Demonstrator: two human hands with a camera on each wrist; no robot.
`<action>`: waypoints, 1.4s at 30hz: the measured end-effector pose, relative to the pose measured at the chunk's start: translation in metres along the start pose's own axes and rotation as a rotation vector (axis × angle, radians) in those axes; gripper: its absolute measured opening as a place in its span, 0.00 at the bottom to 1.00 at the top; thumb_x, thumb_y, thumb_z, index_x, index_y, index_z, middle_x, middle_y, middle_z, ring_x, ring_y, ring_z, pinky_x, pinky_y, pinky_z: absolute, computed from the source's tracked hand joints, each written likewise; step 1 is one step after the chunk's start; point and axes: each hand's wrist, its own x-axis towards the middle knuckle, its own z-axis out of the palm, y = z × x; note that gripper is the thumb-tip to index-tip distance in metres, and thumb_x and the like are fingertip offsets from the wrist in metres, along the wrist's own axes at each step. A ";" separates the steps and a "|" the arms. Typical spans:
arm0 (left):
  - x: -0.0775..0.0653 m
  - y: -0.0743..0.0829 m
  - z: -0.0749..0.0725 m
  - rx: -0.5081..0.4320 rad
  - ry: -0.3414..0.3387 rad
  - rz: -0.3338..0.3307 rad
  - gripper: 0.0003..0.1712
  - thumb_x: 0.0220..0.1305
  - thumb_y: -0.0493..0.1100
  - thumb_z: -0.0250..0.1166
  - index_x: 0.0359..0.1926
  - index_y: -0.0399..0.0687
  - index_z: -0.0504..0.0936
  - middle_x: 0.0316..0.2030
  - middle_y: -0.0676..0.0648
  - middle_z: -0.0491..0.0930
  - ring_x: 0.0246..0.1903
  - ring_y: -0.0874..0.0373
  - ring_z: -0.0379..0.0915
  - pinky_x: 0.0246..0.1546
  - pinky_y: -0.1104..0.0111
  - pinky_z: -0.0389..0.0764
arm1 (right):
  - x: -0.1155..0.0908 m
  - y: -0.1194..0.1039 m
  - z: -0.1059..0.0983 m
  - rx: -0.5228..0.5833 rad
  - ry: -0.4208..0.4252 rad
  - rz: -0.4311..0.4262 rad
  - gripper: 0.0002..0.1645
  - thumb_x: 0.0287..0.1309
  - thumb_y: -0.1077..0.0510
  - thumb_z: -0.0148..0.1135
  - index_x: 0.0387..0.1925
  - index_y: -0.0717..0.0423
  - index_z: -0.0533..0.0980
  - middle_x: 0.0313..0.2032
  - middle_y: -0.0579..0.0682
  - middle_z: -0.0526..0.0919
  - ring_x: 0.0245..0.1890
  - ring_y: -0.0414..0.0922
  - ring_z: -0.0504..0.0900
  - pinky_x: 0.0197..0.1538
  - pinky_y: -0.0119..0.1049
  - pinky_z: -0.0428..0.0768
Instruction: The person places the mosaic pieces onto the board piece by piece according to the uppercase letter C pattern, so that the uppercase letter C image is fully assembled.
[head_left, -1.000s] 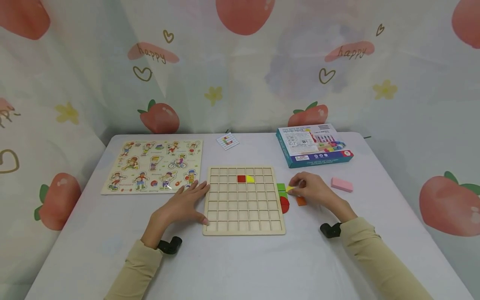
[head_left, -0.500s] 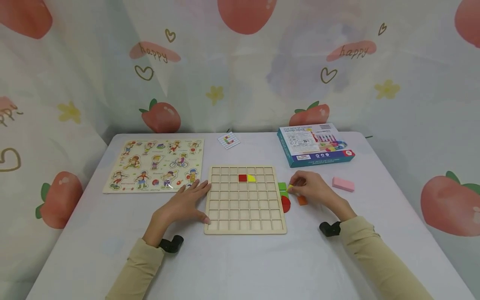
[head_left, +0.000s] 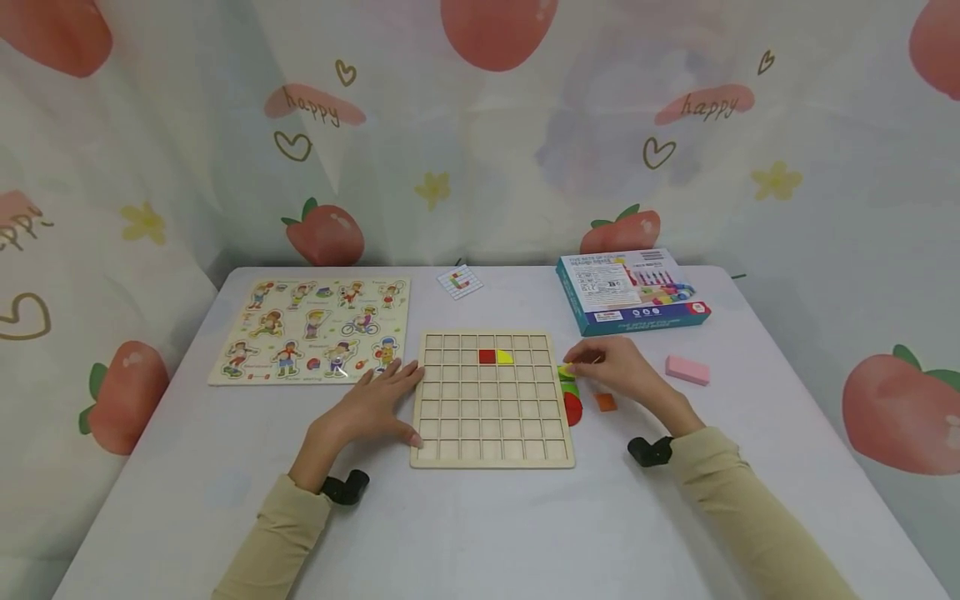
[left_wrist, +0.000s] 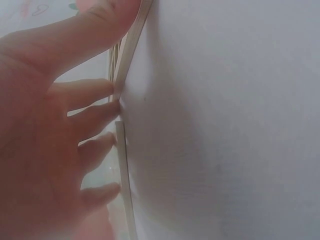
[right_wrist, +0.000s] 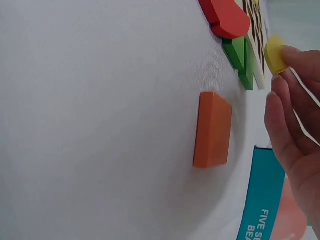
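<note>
My left hand (head_left: 367,408) rests with spread fingers at the left side of the wooden grid board (head_left: 487,429), its thumb on the board's lower left edge. On the board, a red square piece (head_left: 487,357) sits beside a yellow quarter-round piece (head_left: 505,357). My right hand (head_left: 618,364) pinches another yellow piece (right_wrist: 275,55) between thumb and fingertips, just off the board's right edge. Below it lie green pieces (right_wrist: 235,52), partly hidden in the head view, and red rounded pieces (head_left: 572,408). An orange block (right_wrist: 212,130) lies under the right hand, apart from the others.
A picture puzzle board (head_left: 315,333) lies at the left, close to my left fingers. A small pattern card (head_left: 461,282) is behind the grid board. At the back right stands a teal box (head_left: 637,292), with a pink block (head_left: 687,370) in front.
My right hand has moved a little left toward the grid board, bringing the yellow piece over the green pieces. The left hand has stayed in place on the board.
</note>
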 end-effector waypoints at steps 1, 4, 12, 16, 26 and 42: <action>0.000 0.000 0.000 -0.003 0.000 -0.001 0.64 0.49 0.57 0.81 0.81 0.45 0.56 0.82 0.44 0.50 0.82 0.41 0.37 0.79 0.39 0.39 | 0.001 -0.002 0.002 0.011 -0.002 0.002 0.13 0.64 0.54 0.71 0.48 0.54 0.86 0.43 0.51 0.87 0.44 0.48 0.81 0.48 0.37 0.83; 0.000 0.000 -0.001 -0.004 0.002 -0.002 0.64 0.49 0.57 0.81 0.81 0.45 0.56 0.82 0.44 0.50 0.82 0.41 0.37 0.79 0.39 0.39 | 0.004 -0.006 0.007 0.037 -0.013 0.006 0.13 0.65 0.54 0.70 0.49 0.54 0.85 0.44 0.52 0.87 0.46 0.48 0.82 0.53 0.41 0.85; 0.000 -0.001 0.000 -0.003 0.002 -0.001 0.64 0.49 0.58 0.81 0.81 0.46 0.56 0.82 0.45 0.50 0.82 0.42 0.37 0.80 0.40 0.39 | 0.017 -0.021 0.016 0.066 -0.016 -0.017 0.19 0.65 0.57 0.69 0.56 0.55 0.83 0.44 0.53 0.86 0.47 0.50 0.84 0.54 0.44 0.86; -0.001 0.000 0.000 -0.016 0.001 0.000 0.64 0.49 0.56 0.81 0.81 0.45 0.56 0.82 0.45 0.50 0.82 0.41 0.37 0.80 0.40 0.39 | 0.024 -0.029 0.022 0.076 -0.033 -0.050 0.24 0.65 0.58 0.69 0.62 0.55 0.81 0.44 0.54 0.85 0.48 0.52 0.84 0.56 0.46 0.86; -0.003 0.000 -0.002 -0.016 -0.003 0.007 0.64 0.51 0.57 0.81 0.81 0.45 0.55 0.82 0.45 0.49 0.82 0.42 0.36 0.80 0.40 0.38 | 0.039 -0.046 0.034 0.081 -0.061 -0.124 0.15 0.65 0.60 0.68 0.53 0.51 0.86 0.47 0.54 0.86 0.47 0.51 0.85 0.57 0.46 0.85; 0.001 -0.002 -0.001 0.017 -0.014 0.010 0.65 0.51 0.58 0.80 0.81 0.46 0.54 0.82 0.45 0.48 0.82 0.43 0.35 0.80 0.40 0.39 | 0.056 -0.065 0.048 0.132 -0.067 -0.138 0.13 0.65 0.60 0.68 0.51 0.55 0.85 0.46 0.53 0.88 0.45 0.49 0.83 0.57 0.46 0.83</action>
